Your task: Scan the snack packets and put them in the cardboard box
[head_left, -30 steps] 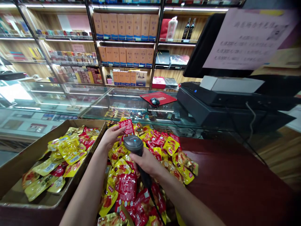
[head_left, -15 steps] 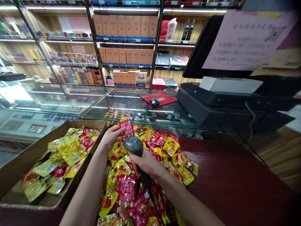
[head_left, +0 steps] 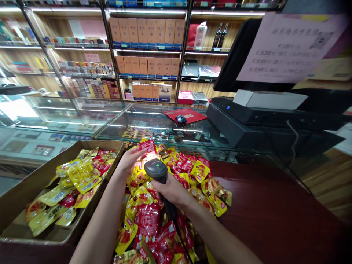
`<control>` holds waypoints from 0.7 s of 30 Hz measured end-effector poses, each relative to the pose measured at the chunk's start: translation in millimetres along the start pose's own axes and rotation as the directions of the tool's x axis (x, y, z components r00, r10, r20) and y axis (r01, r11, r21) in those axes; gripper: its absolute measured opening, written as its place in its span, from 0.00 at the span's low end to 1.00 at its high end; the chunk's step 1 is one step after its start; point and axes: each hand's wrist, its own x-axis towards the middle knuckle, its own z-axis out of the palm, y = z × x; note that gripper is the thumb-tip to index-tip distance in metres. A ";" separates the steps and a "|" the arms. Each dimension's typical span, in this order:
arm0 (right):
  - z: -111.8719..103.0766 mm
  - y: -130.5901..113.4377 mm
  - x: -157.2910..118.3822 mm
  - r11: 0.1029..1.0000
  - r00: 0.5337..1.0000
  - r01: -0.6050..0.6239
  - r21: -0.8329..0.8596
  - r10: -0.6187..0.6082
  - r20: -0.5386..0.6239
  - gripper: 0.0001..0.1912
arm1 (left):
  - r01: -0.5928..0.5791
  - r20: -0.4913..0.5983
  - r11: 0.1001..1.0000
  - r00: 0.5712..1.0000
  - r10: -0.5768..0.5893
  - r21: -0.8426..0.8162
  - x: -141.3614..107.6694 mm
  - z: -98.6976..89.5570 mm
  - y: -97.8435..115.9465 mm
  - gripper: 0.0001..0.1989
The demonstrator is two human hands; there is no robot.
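My left hand [head_left: 131,160] holds a red snack packet [head_left: 148,147] by its left side, above the pile. Wrapped round the handle of a black barcode scanner [head_left: 156,169] is my right hand [head_left: 171,190]. The scanner's head points at the packet; a green light shows on its top and a bright glow falls on the packet's lower part. Beneath both hands spreads a heap of red, yellow and gold packets [head_left: 200,171]. The scanner's cable runs down over the heap.
An open cardboard box [head_left: 95,192] with several packets stands at the left. Behind the heap is a glass counter [head_left: 115,128] with a red mat [head_left: 192,115] and a mouse [head_left: 180,119]. A monitor [head_left: 233,55] and black machine [head_left: 247,124] stand at right.
The scanner's top light has turned from blue to green, and a bright glow has appeared on the packet. Both hands are nearly where they were.
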 end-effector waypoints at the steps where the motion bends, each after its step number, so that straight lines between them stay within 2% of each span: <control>1: -0.1 -1.2 -0.3 1.000 1.000 -0.013 -0.001 0.013 0.003 0.10 | 0.025 -0.007 1.000 1.000 -0.025 0.002 0.2 -0.5 0.0 0.23; 3: -1.1 -3.2 -0.2 1.000 1.000 -0.024 0.006 0.024 -0.009 0.08 | 0.051 -0.009 0.999 0.999 -0.051 0.007 0.7 -1.7 0.1 0.22; 5: -3.8 -5.0 0.5 0.999 0.996 0.022 0.040 -0.019 -0.084 0.03 | 0.049 0.003 0.999 0.999 -0.049 0.014 0.6 -2.5 0.2 0.22; 8: -11.4 -8.3 1.6 0.982 0.958 0.146 0.119 -0.110 -0.264 0.16 | 0.050 0.003 0.998 0.999 -0.050 0.043 -0.9 -1.1 0.5 0.21; 10: -18.7 -10.2 2.3 0.966 0.948 0.156 0.205 -0.088 -0.307 0.18 | 0.050 0.020 0.995 0.998 -0.052 0.083 -2.6 2.5 0.6 0.21; 12: -26.9 -10.8 3.3 0.936 0.959 0.105 0.336 -0.006 -0.284 0.17 | 0.046 0.073 0.992 0.996 -0.055 0.121 -4.7 8.0 0.6 0.21; 15: -37.9 -9.5 6.1 0.840 0.969 0.058 0.540 0.083 -0.232 0.15 | 0.051 0.131 0.989 0.989 -0.069 0.139 -8.8 17.6 1.4 0.21; 18: -43.5 -10.0 9.4 0.755 0.970 0.054 0.654 0.116 -0.213 0.13 | 0.066 0.125 0.996 0.989 -0.073 0.064 -16.3 24.0 5.3 0.23; 21: -41.4 -16.6 12.4 0.715 0.980 0.010 0.699 0.133 -0.150 0.11 | 0.069 0.099 0.996 0.993 -0.062 -0.061 -28.7 23.2 14.8 0.26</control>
